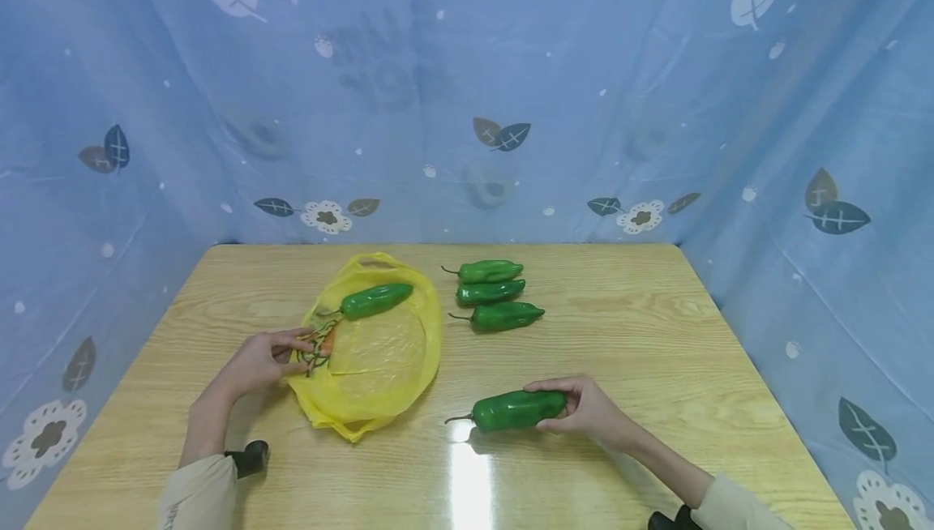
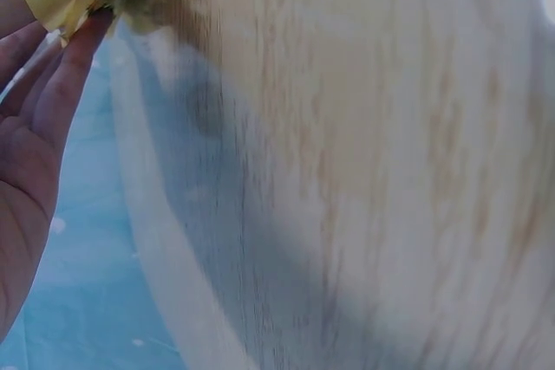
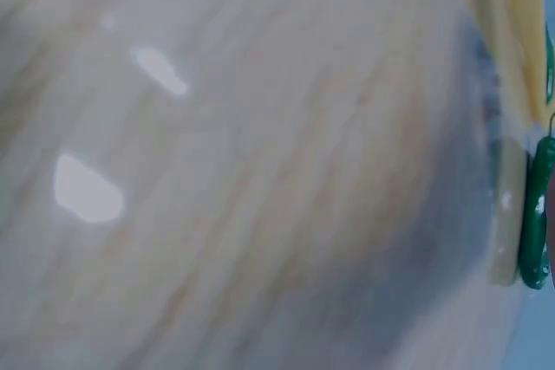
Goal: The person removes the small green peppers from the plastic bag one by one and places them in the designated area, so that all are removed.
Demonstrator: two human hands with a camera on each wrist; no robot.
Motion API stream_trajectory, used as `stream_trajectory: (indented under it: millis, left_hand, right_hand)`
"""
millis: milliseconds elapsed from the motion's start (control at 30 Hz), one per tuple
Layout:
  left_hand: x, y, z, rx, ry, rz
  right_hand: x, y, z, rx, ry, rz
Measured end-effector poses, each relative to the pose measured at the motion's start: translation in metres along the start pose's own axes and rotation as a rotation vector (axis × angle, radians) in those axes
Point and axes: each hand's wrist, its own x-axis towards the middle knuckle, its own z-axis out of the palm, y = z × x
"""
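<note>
A yellow plastic bag (image 1: 430,327) lies spread on the table, with printed green and orange marks on its left part. One green chili pepper (image 1: 376,301) rests on its upper part. At the bag's left rim, my left hand (image 1: 255,364) pinches the plastic; the left wrist view shows the fingers (image 2: 65,84) against the yellow edge. My right hand (image 1: 584,408) grips a large green chili pepper (image 1: 514,411) by its blunt end, stem pointing left, near the table's front. A green pepper (image 3: 536,214) shows at the right wrist view's edge.
Right of the bag, three more green peppers lie in a stack of rows: a far one (image 1: 490,271), a middle one (image 1: 490,292) and a near one (image 1: 505,316). The wooden table (image 1: 627,311) is bounded by a blue patterned curtain (image 1: 423,108) behind and at both sides.
</note>
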Motion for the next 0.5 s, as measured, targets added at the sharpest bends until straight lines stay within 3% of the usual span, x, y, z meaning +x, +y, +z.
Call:
stream_trajectory:
  millis: [333,500]
  left_hand:
    - [0.001,-0.002,0.000,0.008,-0.001,0.009]
    - [0.002,0.000,0.000,-0.015,-0.011,0.001]
  right_hand:
    - [0.007,0.018,-0.018,-0.128,0.039,-0.003]
    - [0.014,0.021,-0.028,-0.135,0.063,0.029]
